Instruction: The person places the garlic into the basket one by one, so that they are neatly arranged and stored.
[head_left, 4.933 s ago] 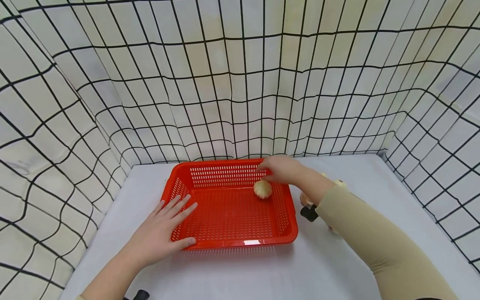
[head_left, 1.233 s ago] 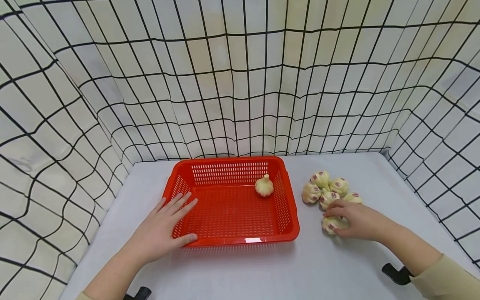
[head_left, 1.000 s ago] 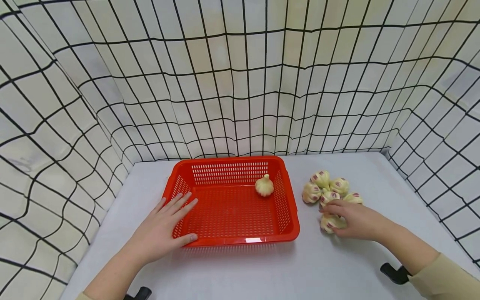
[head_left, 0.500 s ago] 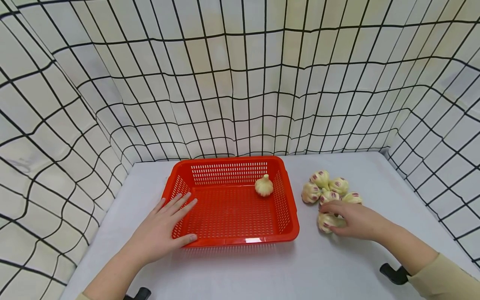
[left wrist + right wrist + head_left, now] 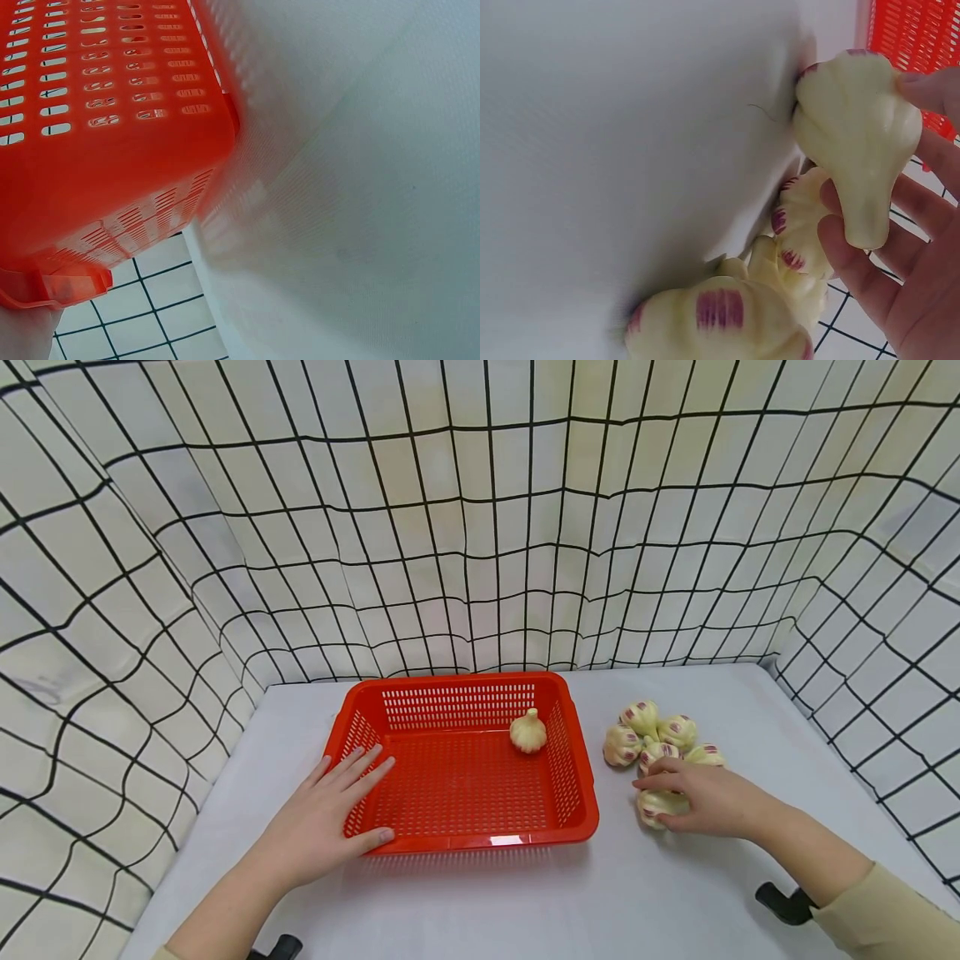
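Observation:
My left hand (image 5: pixel 318 827) rests with spread, straight fingers on the left front rim of a red plastic basket (image 5: pixel 480 842). One garlic bulb (image 5: pixel 528 733) sits upright inside the basket, towards its right back corner. To the right of the basket, my right hand (image 5: pixel 708 797) holds another garlic bulb (image 5: pixel 657 808), low at the table, thumb on one side and fingers on the other. The right wrist view shows that held garlic bulb (image 5: pixel 859 120) with its pale stem pointing at the fingers. Several more purple-streaked garlic bulbs (image 5: pixel 641 718) lie clustered just beyond this hand.
White cloth covers the table (image 5: pixel 465 910). Black netting (image 5: pixel 480 535) over white sheeting walls in the back and both sides. Black wrist camera pieces (image 5: pixel 786 903) show near each forearm.
Earlier my right hand was at the garlic bulb in the basket; it let go and moved right to the cluster. Over the last second the gripped bulb shifted slightly left. My left hand stayed put.

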`<state>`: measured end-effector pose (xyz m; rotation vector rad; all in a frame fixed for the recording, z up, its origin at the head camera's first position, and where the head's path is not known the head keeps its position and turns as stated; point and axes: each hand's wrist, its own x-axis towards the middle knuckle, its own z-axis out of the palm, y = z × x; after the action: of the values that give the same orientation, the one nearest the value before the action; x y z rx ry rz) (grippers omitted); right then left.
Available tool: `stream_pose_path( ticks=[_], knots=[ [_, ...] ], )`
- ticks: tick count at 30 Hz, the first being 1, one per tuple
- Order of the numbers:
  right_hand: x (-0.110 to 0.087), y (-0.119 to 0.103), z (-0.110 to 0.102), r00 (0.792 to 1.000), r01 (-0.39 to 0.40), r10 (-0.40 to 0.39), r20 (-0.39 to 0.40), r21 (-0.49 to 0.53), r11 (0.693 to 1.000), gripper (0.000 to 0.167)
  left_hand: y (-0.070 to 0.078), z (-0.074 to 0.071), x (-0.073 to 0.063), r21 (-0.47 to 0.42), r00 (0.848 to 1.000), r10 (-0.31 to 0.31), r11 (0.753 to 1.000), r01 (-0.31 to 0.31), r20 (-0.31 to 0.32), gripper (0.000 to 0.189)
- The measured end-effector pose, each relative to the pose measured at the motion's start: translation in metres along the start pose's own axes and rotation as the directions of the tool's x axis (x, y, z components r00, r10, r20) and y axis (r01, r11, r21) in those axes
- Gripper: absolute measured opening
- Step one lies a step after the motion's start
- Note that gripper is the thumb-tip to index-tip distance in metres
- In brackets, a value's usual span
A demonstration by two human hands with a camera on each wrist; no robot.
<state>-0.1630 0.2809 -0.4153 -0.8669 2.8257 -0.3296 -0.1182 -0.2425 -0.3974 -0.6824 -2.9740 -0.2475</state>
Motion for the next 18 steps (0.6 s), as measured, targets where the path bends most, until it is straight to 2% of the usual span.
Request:
stream_pose_path(
  ticks=[10,18],
  knots=[
    [0.0017,-0.0014,-0.004,1.0,-0.007,0.007,0.015,-0.002,1.0,0.041,-0.0003,-0.0005,0.0002,0.007,1.0,-0.005,1.0,0.005,0.016,0.089],
    [0.0034,0.0003,-0.0031,0.998,0.061,-0.06,0.011,-0.05,0.997,0.031,0.0003,-0.0004,0.0001,-0.001,1.0,-0.006,1.0,0.006,0.01,0.086]
  ],
)
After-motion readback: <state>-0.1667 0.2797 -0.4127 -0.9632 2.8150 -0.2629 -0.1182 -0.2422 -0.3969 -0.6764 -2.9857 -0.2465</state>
